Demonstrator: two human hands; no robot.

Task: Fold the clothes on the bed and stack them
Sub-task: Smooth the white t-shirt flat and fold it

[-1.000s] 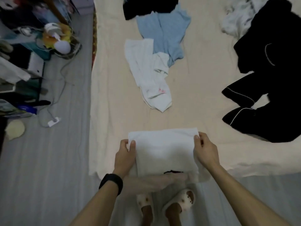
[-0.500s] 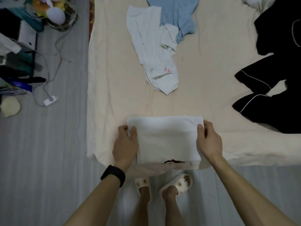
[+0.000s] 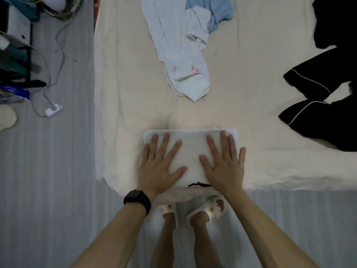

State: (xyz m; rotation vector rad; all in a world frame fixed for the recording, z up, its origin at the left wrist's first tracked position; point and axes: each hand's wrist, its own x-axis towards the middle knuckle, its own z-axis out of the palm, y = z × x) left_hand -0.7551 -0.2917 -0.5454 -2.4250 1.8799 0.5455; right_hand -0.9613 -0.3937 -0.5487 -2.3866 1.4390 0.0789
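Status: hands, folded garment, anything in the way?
Left hand and right hand flat, pressing the folded white garment. White top, blue garment, black clothes lie unfolded beyond. Nothing in the way.

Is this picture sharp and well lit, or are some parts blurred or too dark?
Head view: light is dim and even, no glare; the whole frame is soft; left hand and right hand on the folded white garment look slightly smeared; black clothes show little detail.
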